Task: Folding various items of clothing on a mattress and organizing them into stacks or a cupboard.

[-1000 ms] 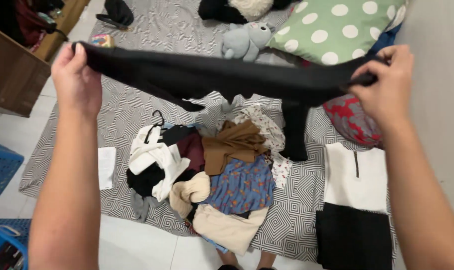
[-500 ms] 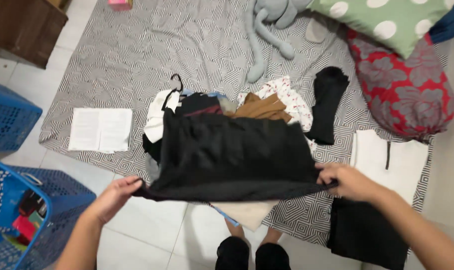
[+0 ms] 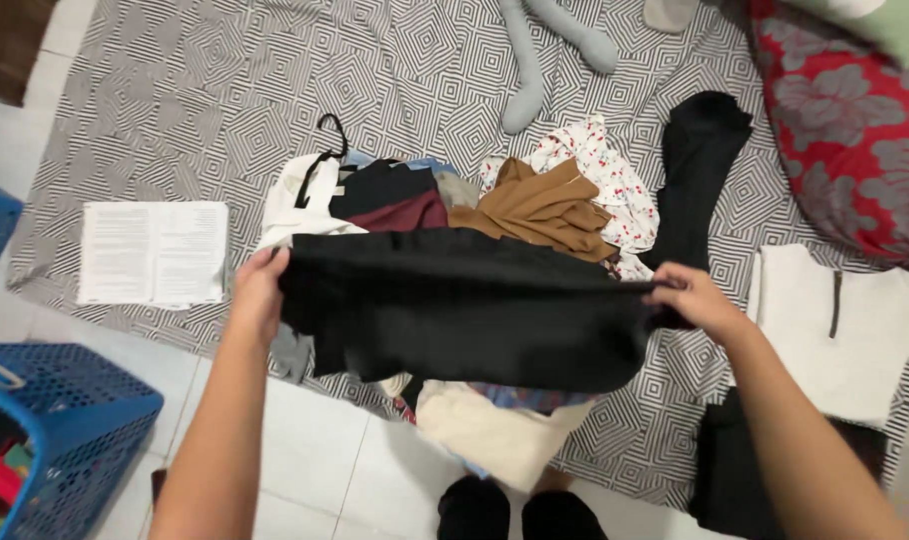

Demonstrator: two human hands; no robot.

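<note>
While the black knit garment (image 3: 465, 310) hangs spread between both hands above the heap of loose clothes (image 3: 495, 215), the sorting looks, by my judgement, only partly done. The left hand (image 3: 258, 297) has its grip closed on the garment's left edge, and the right hand (image 3: 697, 300) pinches the right edge between thumb and fingers; the cloth is doubled over itself and held flat, level with the pile, over the grey-and-white geometric patterned sheet (image 3: 225, 110) on the floor.

Done, as far as can be seen: one white folded top with a dark zip (image 3: 840, 330) lies flat at the right, with one black folded piece (image 3: 725, 470) just below it, partly hidden by the right arm. One black garment (image 3: 700, 170) lies apart above them, loosely doubled.

Left: the heap itself, in which roughly seven or eight pieces show, brown, maroon, white, floral, cream and black among them; an exact count is not possible where they overlap.

Also present: one white printed sheet of paper (image 3: 153, 252), two blue plastic baskets (image 3: 60, 430), one red floral pillow (image 3: 855, 130).
</note>
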